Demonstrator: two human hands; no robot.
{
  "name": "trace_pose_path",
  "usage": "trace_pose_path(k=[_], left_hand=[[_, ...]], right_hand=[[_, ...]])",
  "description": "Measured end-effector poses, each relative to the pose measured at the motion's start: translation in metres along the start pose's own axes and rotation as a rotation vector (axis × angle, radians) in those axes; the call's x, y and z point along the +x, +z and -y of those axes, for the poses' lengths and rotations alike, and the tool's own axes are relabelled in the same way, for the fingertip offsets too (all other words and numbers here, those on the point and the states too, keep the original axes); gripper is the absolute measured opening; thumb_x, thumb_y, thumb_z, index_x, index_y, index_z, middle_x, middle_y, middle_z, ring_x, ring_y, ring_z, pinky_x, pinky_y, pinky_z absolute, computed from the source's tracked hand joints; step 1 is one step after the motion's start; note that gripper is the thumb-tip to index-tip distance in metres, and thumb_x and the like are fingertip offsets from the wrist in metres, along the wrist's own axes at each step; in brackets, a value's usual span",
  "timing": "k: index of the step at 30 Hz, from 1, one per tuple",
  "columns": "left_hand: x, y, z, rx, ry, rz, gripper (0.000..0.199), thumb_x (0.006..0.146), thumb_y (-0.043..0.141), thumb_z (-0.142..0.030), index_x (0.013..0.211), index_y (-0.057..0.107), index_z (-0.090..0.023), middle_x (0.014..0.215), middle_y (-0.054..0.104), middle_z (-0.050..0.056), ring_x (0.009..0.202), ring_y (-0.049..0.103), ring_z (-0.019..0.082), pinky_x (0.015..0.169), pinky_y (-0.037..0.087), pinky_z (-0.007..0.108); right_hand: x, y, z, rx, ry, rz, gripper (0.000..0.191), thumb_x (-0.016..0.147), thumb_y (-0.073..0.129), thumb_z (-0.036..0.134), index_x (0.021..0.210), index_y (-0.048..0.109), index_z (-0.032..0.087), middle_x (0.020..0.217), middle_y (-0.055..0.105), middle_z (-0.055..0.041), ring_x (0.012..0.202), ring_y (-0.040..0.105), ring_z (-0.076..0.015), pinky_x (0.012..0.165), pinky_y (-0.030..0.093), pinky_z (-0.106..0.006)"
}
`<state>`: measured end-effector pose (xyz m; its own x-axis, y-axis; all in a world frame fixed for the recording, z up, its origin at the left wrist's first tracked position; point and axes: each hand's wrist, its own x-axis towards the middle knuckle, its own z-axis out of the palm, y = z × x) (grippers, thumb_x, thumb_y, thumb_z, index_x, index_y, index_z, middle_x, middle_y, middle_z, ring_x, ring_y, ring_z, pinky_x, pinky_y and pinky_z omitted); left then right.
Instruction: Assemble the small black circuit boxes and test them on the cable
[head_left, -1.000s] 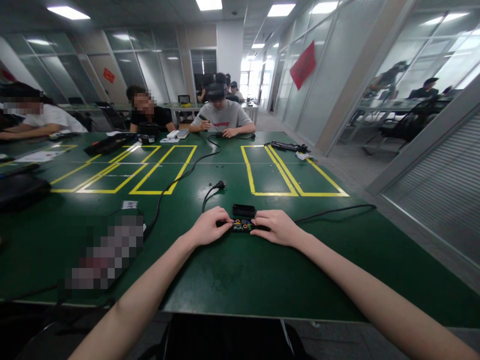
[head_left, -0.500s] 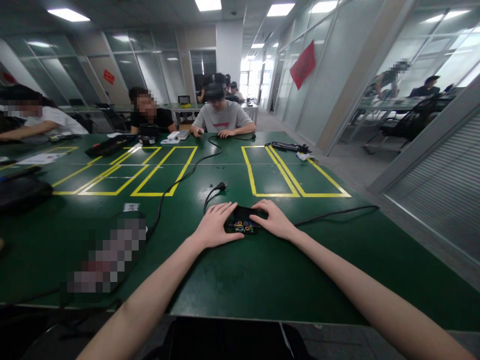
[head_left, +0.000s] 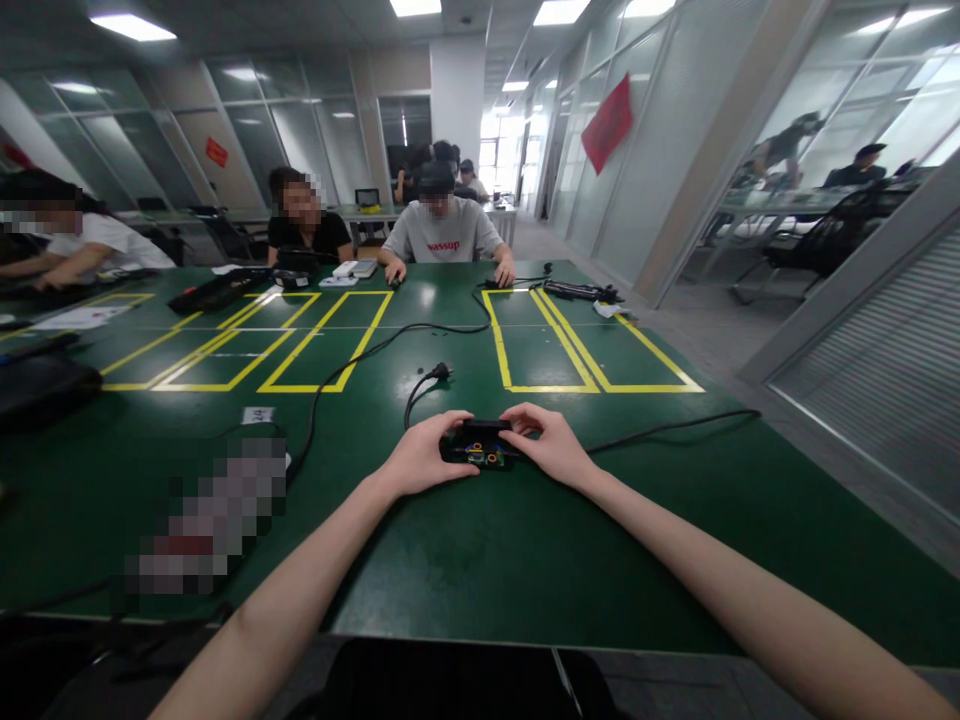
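An opened black power adapter (head_left: 480, 456) lies on the green table between my hands, its circuit board with yellow and copper-coloured parts showing. My left hand (head_left: 424, 455) grips its left end, the thumb along the near side and the fingers at the far side. A black cover (head_left: 486, 427) stands tilted along the far side of the board. My right hand (head_left: 546, 440) has its fingers bent around the cover's right end, with the fingertips partly hidden. A cord with a black plug (head_left: 442, 372) lies beyond my left hand; another cord (head_left: 675, 428) runs off to the right.
Yellow tape (head_left: 551, 388) marks rectangles on the green table (head_left: 600, 580). A blurred-out long object (head_left: 214, 515) lies at left, beside a white label (head_left: 258, 415). A folded black tripod (head_left: 581, 291) lies at far right. A person in grey (head_left: 442, 235) sits opposite.
The black cover stands more raised at the board's far side, and my fingers have drawn in slightly. The person opposite has shifted a hand and the long cord to the right.
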<state>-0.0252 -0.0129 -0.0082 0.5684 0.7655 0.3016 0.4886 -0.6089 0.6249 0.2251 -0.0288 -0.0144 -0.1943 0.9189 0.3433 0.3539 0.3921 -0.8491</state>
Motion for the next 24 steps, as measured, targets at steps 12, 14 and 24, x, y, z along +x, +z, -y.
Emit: trace_pose_path(k=[12, 14, 24], left_hand=[[0.001, -0.001, -0.011, -0.093, 0.048, 0.016, 0.045, 0.073, 0.087, -0.024, 0.112, 0.064, -0.019, 0.107, 0.071, 0.005, 0.094, 0.068, 0.022, 0.086, 0.055, 0.034], [0.001, 0.001, -0.011, -0.103, 0.067, 0.008, 0.037, 0.074, 0.086, -0.021, 0.104, 0.064, -0.018, 0.106, 0.069, 0.005, 0.095, 0.067, 0.022, 0.086, 0.054, 0.034], [0.001, 0.005, -0.014, -0.137, 0.113, 0.009, 0.028, 0.076, 0.083, -0.016, 0.084, 0.057, -0.019, 0.110, 0.067, 0.006, 0.100, 0.065, 0.022, 0.089, 0.052, 0.034]], right_hand=[[-0.007, -0.010, 0.006, -0.076, -0.158, 0.123, 0.015, 0.085, 0.074, 0.031, 0.094, 0.071, 0.020, 0.090, 0.073, -0.0050, 0.081, 0.070, -0.0200, 0.076, 0.059, -0.036], [-0.008, -0.014, 0.008, -0.098, -0.249, 0.175, 0.015, 0.084, 0.076, 0.031, 0.093, 0.070, 0.020, 0.095, 0.072, -0.0060, 0.086, 0.069, -0.0208, 0.079, 0.059, -0.037], [-0.014, -0.011, 0.008, -0.355, -0.357, 0.272, 0.037, 0.080, 0.078, 0.021, 0.113, 0.064, 0.023, 0.105, 0.071, -0.0075, 0.095, 0.066, -0.0236, 0.082, 0.056, -0.038]])
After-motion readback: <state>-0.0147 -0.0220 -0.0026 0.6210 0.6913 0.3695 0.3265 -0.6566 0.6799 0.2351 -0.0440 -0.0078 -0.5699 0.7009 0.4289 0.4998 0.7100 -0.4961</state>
